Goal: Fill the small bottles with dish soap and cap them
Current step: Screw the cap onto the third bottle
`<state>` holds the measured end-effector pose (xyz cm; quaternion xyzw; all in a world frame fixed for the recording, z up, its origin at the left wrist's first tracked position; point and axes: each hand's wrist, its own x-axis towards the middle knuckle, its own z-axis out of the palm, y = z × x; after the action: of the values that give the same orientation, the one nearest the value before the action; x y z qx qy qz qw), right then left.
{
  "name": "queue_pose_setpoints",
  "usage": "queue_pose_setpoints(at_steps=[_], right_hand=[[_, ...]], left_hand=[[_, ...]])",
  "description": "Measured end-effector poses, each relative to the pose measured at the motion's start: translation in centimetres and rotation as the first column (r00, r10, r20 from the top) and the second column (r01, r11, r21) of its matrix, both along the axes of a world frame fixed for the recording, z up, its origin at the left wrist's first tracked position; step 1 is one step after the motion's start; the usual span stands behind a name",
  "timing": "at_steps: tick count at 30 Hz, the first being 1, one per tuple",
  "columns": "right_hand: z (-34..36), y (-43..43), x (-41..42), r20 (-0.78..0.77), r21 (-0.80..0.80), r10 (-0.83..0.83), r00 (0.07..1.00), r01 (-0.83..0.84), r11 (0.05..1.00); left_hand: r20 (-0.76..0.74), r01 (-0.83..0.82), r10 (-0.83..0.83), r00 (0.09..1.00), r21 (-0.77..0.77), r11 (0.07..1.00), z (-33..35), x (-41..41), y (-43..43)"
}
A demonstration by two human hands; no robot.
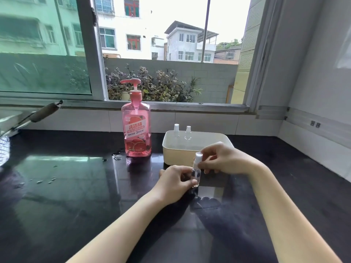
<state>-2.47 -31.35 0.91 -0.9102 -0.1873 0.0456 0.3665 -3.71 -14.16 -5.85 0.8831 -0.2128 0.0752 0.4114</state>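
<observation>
Near the middle of the counter (76,186), just on the near side of a cream tub (171,154): a small clear bottle (195,174), upright, base down on the dark top. Gripped low round the body by the left hand (174,180); pinched at the white spray cap (197,158) by the fingertips of the right hand (226,160). Farther off, in the tub, two more capped bottles (176,130), and to the left the big pink dish soap bottle (137,130) with its pump. Probably very light, thin-walled and stiff, so easy to tip; likely slick once soapy or wet, given the drops (116,158) on the counter. Best held firmly by the body while turning only the cap.
</observation>
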Motion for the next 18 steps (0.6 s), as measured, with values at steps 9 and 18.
queue_pose_setpoints(at_steps=[9, 18], right_hand=[[-0.64, 0.50, 0.33, 0.173, -0.171, -0.120, 0.978, 0.150, 0.974], [-0.03, 0.78, -0.11, 0.221, 0.000, -0.020, 0.975, 0.021, 1.000]], left_hand=[[0.016, -0.028, 0.028, 0.999, 0.004, 1.000, 0.09, -0.08, -0.12], [0.012, -0.022, 0.022, 1.000, 0.011, 1.000, 0.28, -0.34, -0.14]])
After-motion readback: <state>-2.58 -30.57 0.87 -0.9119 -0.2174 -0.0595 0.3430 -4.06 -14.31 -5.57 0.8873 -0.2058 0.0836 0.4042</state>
